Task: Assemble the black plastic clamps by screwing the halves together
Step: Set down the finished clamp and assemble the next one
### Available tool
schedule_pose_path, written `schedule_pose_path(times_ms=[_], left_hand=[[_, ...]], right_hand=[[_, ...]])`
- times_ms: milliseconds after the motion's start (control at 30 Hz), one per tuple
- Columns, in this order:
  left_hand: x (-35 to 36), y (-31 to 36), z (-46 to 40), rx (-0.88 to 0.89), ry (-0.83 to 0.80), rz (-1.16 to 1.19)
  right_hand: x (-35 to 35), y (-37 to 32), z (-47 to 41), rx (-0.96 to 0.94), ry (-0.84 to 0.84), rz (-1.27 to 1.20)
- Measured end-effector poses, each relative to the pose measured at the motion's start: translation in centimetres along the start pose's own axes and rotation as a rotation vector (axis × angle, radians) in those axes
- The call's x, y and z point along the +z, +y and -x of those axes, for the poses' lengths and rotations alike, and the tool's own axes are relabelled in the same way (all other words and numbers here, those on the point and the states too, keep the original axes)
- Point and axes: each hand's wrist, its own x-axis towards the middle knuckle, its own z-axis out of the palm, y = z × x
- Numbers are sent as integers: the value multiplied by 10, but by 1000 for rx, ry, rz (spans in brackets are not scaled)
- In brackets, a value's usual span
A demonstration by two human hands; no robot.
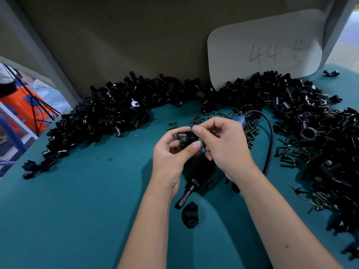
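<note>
Over the middle of the teal table [81, 200], my left hand [171, 156] grips a black plastic clamp [187, 138] between thumb and fingers. My right hand [223, 142] meets it from the right, its thumb and fingers curled onto the clamp's right side; whether it pinches a screw there is hidden. A loose black clamp half [190, 214] with two holes lies on the table below my hands. A black electric screwdriver [191, 188] lies beneath my wrists, tip pointing to the lower left.
Big heaps of black clamp parts ring the table, one at the left [101, 121] and one at the right [320, 133]. Loose screws [250, 129] lie scattered behind my hands. The screwdriver's black cable [271, 138] loops on the right. A white card [266, 49] leans on the back wall.
</note>
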Motion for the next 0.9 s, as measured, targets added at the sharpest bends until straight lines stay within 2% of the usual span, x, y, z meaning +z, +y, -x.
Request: schedule_pose_path(times_ms=[100, 200, 433, 567, 700, 800, 900], left_hand=[[2, -4, -1, 59, 9, -161], [1, -4, -2, 65, 14, -211], [0, 3, 2, -82, -95, -30], [-3, 3, 0, -30, -85, -111], [-2, -3, -2, 115, -51, -408], [-1, -2, -3, 180, -34, -467], [-2, 1, -4, 193, -38, -477]], right_hand=[[-1, 1, -2, -37, -4, 64], [-3, 2, -3, -74, -18, 127], [-7, -2, -2, -71, -79, 92], [-13, -2, -2, -58, -125, 145], [-8, -1, -2, -136, 35, 413], [-1, -4, -1, -204, 96, 653], [2, -5, 4, -210, 105, 793]])
